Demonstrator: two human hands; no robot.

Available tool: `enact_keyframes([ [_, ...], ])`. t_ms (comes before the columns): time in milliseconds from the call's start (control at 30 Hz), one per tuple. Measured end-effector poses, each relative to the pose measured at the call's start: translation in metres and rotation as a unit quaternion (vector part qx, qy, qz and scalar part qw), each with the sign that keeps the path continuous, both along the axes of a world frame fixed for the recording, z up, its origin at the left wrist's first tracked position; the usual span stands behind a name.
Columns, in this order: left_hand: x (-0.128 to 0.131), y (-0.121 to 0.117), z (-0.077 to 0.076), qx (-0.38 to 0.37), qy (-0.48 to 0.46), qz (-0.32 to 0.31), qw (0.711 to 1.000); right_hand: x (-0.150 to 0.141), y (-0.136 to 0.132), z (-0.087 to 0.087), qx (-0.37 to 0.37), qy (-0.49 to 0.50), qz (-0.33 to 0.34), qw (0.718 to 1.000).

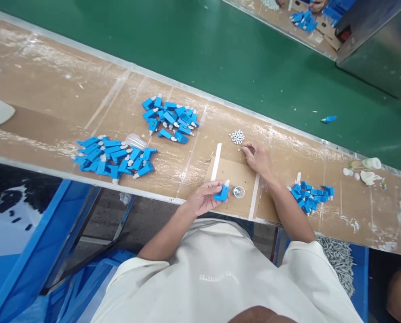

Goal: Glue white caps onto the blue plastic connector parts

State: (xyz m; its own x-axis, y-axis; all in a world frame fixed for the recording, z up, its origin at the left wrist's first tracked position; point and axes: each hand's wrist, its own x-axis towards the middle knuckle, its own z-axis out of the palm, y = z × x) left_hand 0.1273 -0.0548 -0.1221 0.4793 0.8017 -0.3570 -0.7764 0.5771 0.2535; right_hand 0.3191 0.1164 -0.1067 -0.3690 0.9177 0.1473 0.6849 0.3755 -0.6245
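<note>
My left hand (204,198) pinches a blue plastic part (222,194) with a whitish tip pointing up, held over the front edge of the bench. Right beside that part stands a small clear round cup (238,192) with something dark in it. Further back, my right hand (257,158) has its thumb and fingertips drawn together next to a heap of small grey pieces (237,137). A tiny pale piece shows at those fingertips; whether it is gripped or lies on the bench I cannot tell.
Blue parts with whitish tips lie in heaps (169,117) (116,156) on the left and another heap (310,196) on the right. A green belt (187,49) runs behind the cardboard-covered bench (68,98). One blue part (328,119) lies on it. A bottle (368,163) lies at right.
</note>
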Motion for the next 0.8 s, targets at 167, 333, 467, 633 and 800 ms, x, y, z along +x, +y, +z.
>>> enact_keyframes([
  [167, 0.001, -0.001, -0.003, -0.003, 0.009, -0.010, 1.000, 0.000, 0.007, -0.003, 0.028, -0.036, 0.072, 0.996],
  [333, 0.001, -0.002, -0.006, -0.016, 0.004, -0.029, 0.999, 0.008, 0.010, -0.001, 0.041, -0.076, 0.144, 0.986],
  [467, 0.002, -0.003, -0.006, -0.025, 0.007, -0.027, 0.999, -0.001, 0.014, 0.005, 0.032, -0.168, 0.188, 0.967],
  [633, 0.002, -0.001, -0.001, -0.019, 0.014, -0.009, 1.000, -0.008, 0.012, 0.023, 0.021, -0.218, 0.202, 0.955],
  [800, 0.001, 0.005, 0.011, -0.007, 0.026, 0.025, 0.999, 0.005, -0.017, 0.046, -0.119, 0.054, 0.102, 0.986],
])
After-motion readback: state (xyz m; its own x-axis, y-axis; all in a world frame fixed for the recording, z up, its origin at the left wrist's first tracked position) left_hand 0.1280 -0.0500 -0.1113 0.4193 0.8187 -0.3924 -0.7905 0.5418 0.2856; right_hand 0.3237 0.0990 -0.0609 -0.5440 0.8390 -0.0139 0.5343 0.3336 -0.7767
